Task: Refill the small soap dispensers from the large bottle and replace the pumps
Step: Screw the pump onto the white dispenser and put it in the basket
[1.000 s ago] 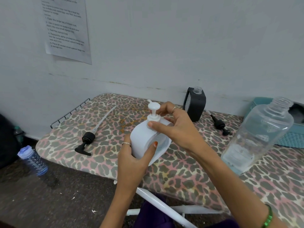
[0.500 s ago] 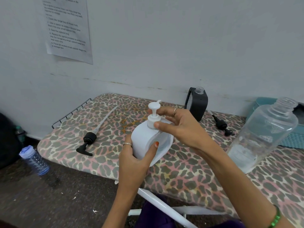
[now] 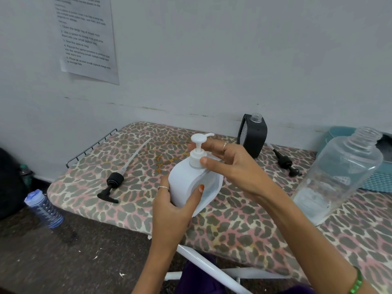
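A leopard-print ironing board stands against a pale wall, its right end cut off by the frame edge. On the wall hangs a printed sheet whose numbered lines can partly be read: "Open the large bag of mixed nuts", "Seal the ziplock bag"; its top is cropped. At the right, the large clear bottle stands capless, with a faint label too pale to read, in front of a teal basket that is only partly visible. Near the board's middle, the white dispenser is held just above the cover: the left hand wraps round its lower body, thumb across the front. The right hand pinches the collar of the white pump between thumb and fingers. Behind them, a black dispenser stands open-necked, with a small black pump lying beside it. A longer black pump lies at the left. On the floor stands a blue bottle, its markings unreadable.
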Motion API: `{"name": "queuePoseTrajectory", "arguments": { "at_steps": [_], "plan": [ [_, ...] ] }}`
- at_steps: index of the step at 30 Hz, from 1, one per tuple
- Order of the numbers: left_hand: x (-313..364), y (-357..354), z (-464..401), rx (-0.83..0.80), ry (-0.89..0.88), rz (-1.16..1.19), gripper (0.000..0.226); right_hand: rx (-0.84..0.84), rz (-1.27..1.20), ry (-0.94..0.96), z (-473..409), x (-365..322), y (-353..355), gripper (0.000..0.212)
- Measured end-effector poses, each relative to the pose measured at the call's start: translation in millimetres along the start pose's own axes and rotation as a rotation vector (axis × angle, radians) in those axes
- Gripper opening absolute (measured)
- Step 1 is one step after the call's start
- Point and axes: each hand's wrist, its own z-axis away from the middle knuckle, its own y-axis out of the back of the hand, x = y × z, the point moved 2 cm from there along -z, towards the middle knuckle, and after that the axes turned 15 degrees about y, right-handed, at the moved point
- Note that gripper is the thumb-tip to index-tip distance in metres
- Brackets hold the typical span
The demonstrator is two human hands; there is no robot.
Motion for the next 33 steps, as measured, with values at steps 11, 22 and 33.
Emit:
{"name": "queuePoseTrajectory", "arguments": {
  "at_steps": [11,22,33],
  "plan": [
    [-1.5,1.0,-0.8,0.009,-0.002,0.006,0.055,0.210,-0.013,-0.037,-3.8,6.1,-7.5,0.028],
    [-2.3,1.0,-1.1,0.023,0.010,0.013,0.050,-0.115,0.042,-0.102,-16.5,-7.0,3.9,0.030],
    [-4.6,1.8,-0.8,0.102,-0.056,-0.099,0.042,0.218,0.061,-0.154,-8.5,-10.5,-11.3,0.039]
  ]
}}
